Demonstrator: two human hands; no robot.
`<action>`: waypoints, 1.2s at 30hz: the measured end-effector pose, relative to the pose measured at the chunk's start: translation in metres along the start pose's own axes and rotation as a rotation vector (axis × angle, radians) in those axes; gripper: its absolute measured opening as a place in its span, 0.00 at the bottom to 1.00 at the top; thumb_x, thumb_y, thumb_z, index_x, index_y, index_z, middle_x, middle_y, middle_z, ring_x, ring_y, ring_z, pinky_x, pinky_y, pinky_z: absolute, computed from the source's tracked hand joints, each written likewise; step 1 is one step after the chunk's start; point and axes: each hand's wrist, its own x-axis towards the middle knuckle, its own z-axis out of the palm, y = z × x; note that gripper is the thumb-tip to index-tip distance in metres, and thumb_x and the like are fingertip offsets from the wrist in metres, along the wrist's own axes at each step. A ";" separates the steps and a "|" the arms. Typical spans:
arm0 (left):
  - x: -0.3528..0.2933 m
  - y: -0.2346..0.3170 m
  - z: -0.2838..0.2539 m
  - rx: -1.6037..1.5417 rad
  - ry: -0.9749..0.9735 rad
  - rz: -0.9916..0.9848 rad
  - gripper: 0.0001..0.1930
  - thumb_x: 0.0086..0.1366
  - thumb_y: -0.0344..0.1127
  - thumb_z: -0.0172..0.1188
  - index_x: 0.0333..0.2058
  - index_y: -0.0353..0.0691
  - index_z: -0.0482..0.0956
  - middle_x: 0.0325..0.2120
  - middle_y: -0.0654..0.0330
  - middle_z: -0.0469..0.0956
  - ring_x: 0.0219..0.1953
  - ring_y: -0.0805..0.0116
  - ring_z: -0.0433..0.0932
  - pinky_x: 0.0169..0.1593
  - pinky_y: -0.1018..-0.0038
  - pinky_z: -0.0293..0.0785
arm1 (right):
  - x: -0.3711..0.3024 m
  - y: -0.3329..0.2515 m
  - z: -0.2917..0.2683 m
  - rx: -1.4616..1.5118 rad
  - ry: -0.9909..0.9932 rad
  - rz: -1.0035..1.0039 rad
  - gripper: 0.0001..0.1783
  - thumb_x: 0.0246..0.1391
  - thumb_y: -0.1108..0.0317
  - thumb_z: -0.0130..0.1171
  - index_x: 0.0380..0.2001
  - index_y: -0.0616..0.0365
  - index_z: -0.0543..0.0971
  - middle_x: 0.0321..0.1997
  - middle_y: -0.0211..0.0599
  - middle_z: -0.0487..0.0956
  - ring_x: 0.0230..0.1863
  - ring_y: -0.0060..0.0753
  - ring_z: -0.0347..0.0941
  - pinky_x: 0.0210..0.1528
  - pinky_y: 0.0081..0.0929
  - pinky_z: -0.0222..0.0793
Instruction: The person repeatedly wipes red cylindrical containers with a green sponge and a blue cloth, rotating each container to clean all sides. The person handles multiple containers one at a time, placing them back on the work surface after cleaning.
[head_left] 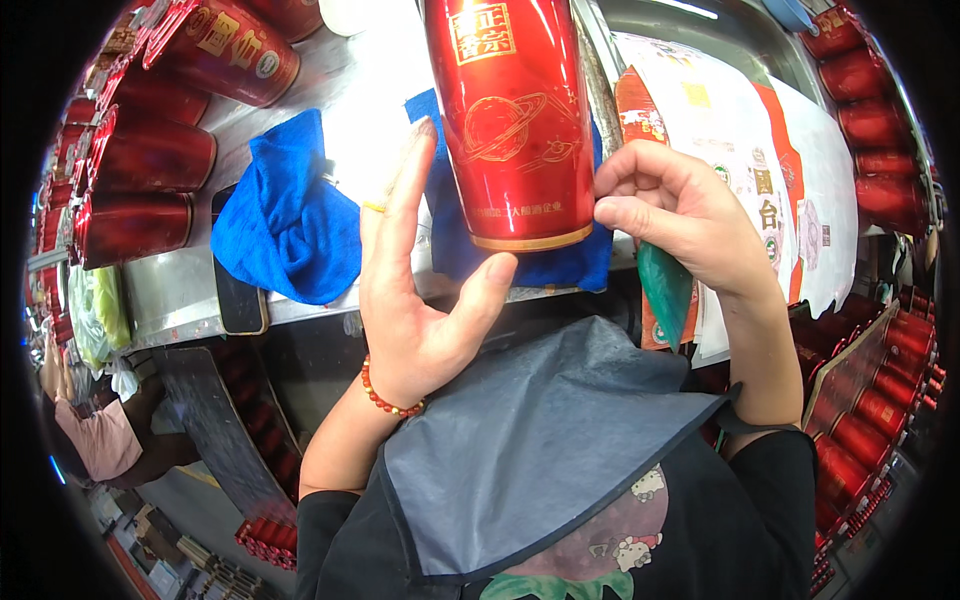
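Note:
A glossy red bottle (520, 130) with gold line drawings is in front of me, its gold-rimmed base toward me, over a blue cloth (460, 235). My left hand (420, 290) is open along its left side, fingers stretched away from me and thumb by the base rim. It wears a yellow band on one finger and a red bead bracelet at the wrist. My right hand (680, 205) is at the bottle's lower right side, index finger and thumb pinched at its edge. From under that palm sticks a green pointed piece (667, 295), seemingly held by the hidden lower fingers.
Another blue cloth (285, 215) lies bunched on the metal table (180, 310), partly over a dark phone (240, 300). Red bottles (150, 150) line the left; more stand on racks (850, 380) at right. Printed white sheets (720, 120) lie right of the bottle. A person (100, 435) sits far left.

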 end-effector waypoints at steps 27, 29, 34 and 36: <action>0.013 0.025 0.020 -0.334 0.078 -0.269 0.48 0.59 0.27 0.73 0.73 0.30 0.53 0.65 0.50 0.67 0.63 0.59 0.72 0.66 0.65 0.69 | 0.012 0.001 -0.004 -0.016 -0.097 -0.035 0.22 0.59 0.64 0.71 0.49 0.69 0.77 0.29 0.26 0.78 0.30 0.12 0.72 0.32 0.13 0.67; 0.008 0.014 0.016 -0.166 0.097 -0.111 0.46 0.60 0.29 0.72 0.73 0.30 0.55 0.65 0.48 0.67 0.62 0.57 0.72 0.65 0.63 0.70 | 0.011 0.000 -0.005 -0.022 -0.097 -0.031 0.22 0.59 0.65 0.71 0.49 0.69 0.77 0.28 0.26 0.78 0.29 0.12 0.72 0.31 0.13 0.66; -0.022 0.011 -0.005 0.324 0.081 0.367 0.19 0.63 0.29 0.67 0.53 0.32 0.83 0.50 0.48 0.81 0.53 0.52 0.78 0.56 0.61 0.76 | 0.012 -0.005 -0.008 -0.037 -0.145 0.034 0.18 0.61 0.70 0.68 0.50 0.66 0.75 0.31 0.24 0.76 0.32 0.10 0.70 0.34 0.11 0.66; -0.019 0.017 -0.004 0.401 0.034 0.426 0.16 0.58 0.26 0.69 0.46 0.37 0.88 0.46 0.52 0.84 0.50 0.53 0.80 0.53 0.63 0.78 | 0.012 -0.005 -0.008 -0.046 -0.137 0.042 0.18 0.61 0.70 0.68 0.49 0.66 0.75 0.30 0.23 0.76 0.32 0.09 0.70 0.34 0.11 0.66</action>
